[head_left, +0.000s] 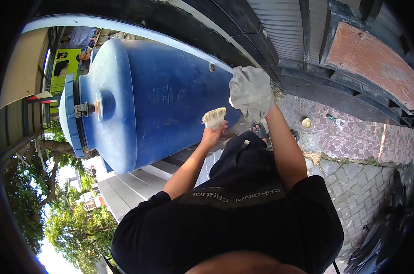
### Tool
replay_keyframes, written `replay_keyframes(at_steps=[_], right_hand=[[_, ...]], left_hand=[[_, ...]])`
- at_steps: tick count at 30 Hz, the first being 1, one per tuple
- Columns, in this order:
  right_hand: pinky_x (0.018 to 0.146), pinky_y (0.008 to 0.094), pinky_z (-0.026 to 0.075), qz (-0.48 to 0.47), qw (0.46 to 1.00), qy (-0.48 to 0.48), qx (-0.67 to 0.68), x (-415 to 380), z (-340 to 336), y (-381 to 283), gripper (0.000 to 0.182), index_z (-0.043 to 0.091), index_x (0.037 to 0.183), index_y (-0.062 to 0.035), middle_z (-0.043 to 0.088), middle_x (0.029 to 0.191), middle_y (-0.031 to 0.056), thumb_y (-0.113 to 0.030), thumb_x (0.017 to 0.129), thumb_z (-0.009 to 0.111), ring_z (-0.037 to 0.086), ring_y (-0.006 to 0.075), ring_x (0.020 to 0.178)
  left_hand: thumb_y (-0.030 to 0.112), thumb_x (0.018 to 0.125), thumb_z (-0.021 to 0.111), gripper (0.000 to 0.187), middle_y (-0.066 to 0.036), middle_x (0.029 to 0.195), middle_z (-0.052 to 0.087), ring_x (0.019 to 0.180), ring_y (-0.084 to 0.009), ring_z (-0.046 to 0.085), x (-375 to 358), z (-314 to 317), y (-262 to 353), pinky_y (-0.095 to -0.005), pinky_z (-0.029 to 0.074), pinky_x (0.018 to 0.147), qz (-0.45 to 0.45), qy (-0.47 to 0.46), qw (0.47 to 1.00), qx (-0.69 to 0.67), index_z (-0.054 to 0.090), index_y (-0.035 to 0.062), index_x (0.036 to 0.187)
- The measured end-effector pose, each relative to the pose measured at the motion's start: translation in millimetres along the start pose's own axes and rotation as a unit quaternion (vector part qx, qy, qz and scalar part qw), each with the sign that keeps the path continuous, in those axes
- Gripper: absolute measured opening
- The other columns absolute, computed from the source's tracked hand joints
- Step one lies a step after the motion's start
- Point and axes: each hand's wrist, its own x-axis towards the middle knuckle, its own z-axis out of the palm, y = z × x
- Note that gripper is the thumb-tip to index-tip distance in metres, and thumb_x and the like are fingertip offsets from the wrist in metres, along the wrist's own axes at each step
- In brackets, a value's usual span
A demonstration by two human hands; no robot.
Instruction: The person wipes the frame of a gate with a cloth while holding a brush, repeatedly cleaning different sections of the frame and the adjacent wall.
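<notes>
A scrub brush [214, 116] with pale bristles and a whitish body is gripped by my left hand [213, 135], fingers wrapped round its base, in front of the tank's side. My right hand, hidden under the folds, has a crumpled grey cloth [250, 91] bunched over it, with only the wrist showing. The cloth overlaps the bottom end of the large blue water tank [170, 100] in this view. The tank appears sideways here, its lid [70, 116] toward the left. On its shoulder is a round port with a metal fitting [83, 109].
Patterned paving [353, 141] and grey blocks [353, 182] cover the ground at right. On the paving are a small pale bowl [306, 123] and a green-and-clear object [335, 121]. A reddish panel [371, 64] on dark framing stands at upper right. Trees [79, 223] show at left.
</notes>
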Motion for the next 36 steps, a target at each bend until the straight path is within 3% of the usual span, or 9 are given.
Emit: replay_keyframes(at_steps=[2, 4, 8, 11, 13, 16, 18, 27, 36], right_hand=[[0.085, 0.0371, 0.05, 0.294, 0.767, 0.049, 0.568, -12.2, -10.4, -1.7, 0.048, 0.04, 0.132, -0.0076, 0.053, 0.123, 0.0092, -0.033, 0.092, 0.047, 0.058, 0.0233, 0.105], [0.086, 0.0377, 0.049, 0.336, 0.786, 0.05, 0.517, -18.9, -15.1, -20.8, 0.049, 0.039, 0.133, -0.0068, 0.052, 0.124, 0.0147, -0.03, 0.091, 0.046, 0.059, 0.0244, 0.103], [0.09, 0.035, 0.045, 0.369, 0.851, 0.168, 0.332, -22.0, 14.6, -49.1, 0.063, 0.015, 0.143, -0.0062, 0.047, 0.128, 0.0141, -0.026, 0.091, 0.043, 0.055, 0.0261, 0.108], [0.093, 0.0348, 0.042, 0.262, 0.883, 0.106, 0.374, -32.6, 38.6, -23.5, 0.067, 0.017, 0.142, -0.0058, 0.042, 0.132, 0.0132, -0.025, 0.087, 0.05, 0.049, 0.0261, 0.114], [0.095, 0.0355, 0.04, 0.064, 0.997, 0.037, 0.033, -31.3, 53.1, -50.5, 0.073, 0.025, 0.138, -0.0056, 0.041, 0.132, 0.0166, -0.021, 0.077, 0.062, 0.046, 0.0302, 0.118], [0.092, 0.0314, 0.042, -0.008, 0.984, 0.092, -0.151, -5.8, 53.5, -86.4, 0.069, 0.034, 0.133, -0.0031, 0.05, 0.124, 0.0139, -0.011, 0.072, 0.067, 0.053, 0.0227, 0.109], [0.09, 0.0334, 0.043, 0.065, 0.994, 0.086, -0.006, 18.3, 56.8, -88.0, 0.066, 0.044, 0.125, -0.0036, 0.05, 0.121, 0.0152, -0.009, 0.064, 0.07, 0.053, 0.0258, 0.108], [0.085, 0.0379, 0.044, -0.235, 0.928, 0.267, -0.113, 186.6, 67.7, -135.2, 0.052, 0.054, 0.112, -0.0022, 0.056, 0.108, 0.02, -0.017, 0.064, 0.068, 0.054, 0.0378, 0.1], [0.094, 0.0359, 0.042, 0.233, 0.953, 0.164, -0.103, 164.2, 38.9, -7.6, 0.054, 0.057, 0.117, -0.0089, 0.058, 0.116, 0.0187, -0.038, 0.072, 0.059, 0.054, 0.0318, 0.109]], left_hand=[[0.018, 0.094, 0.049, 0.023, -0.009, 0.102, 0.061, 0.082, -0.0147, 0.062, 14.7, 10.4, 9.8, -0.025, 0.05, 0.064, 0.073, 0.041, 0.993, -0.079, 0.057, 0.0028, 0.109], [0.017, 0.094, 0.049, 0.029, -0.011, 0.115, 0.057, 0.094, -0.0181, 0.061, 12.2, 13.8, 64.7, -0.0279, 0.053, 0.069, -0.057, 0.027, 0.993, -0.098, 0.049, 0.0028, 0.119], [0.016, 0.092, 0.053, 0.039, -0.009, 0.116, 0.055, 0.109, -0.0216, 0.053, 34.3, 34.0, 66.1, -0.0335, 0.051, 0.077, 0.012, 0.02, 0.972, -0.235, 0.04, 0.0041, 0.127], [0.013, 0.09, 0.056, 0.037, -0.008, 0.11, 0.057, 0.101, -0.019, 0.056, 54.7, 40.3, 68.9, -0.0324, 0.049, 0.083, 0.036, 0.104, 0.984, -0.137, 0.043, 0.0022, 0.123], [0.012, 0.089, 0.056, 0.036, -0.008, 0.109, 0.057, 0.099, -0.0184, 0.056, 53.7, 31.7, 91.9, -0.031, 0.048, 0.082, 0.028, 0.075, 0.975, -0.21, 0.044, 0.0015, 0.121], [0.014, 0.089, 0.056, 0.037, -0.012, 0.114, 0.055, 0.102, -0.0202, 0.057, 45.7, -3.2, 107.5, -0.0341, 0.048, 0.083, -0.007, 0.051, 0.983, -0.174, 0.043, 0.0007, 0.121], [0.014, 0.091, 0.053, 0.034, -0.014, 0.109, 0.056, 0.091, -0.0232, 0.06, 34.8, -11.6, 139.3, -0.0389, 0.051, 0.08, 0.066, 0.035, 0.967, -0.243, 0.044, -0.0031, 0.118], [0.035, 0.094, 0.043, 0.051, -0.018, 0.132, 0.041, 0.119, -0.0341, 0.045, 2.3, -50.7, 121.0, -0.0451, 0.05, 0.086, 0.13, 0.046, 0.98, -0.14, 0.04, -0.0046, 0.126], [0.019, 0.094, 0.047, 0.037, -0.019, 0.127, 0.046, 0.114, -0.0318, 0.05, -17.1, -52.1, 43.9, -0.0416, 0.052, 0.084, 0.01, -0.002, 0.978, -0.208, 0.042, -0.0013, 0.124]])
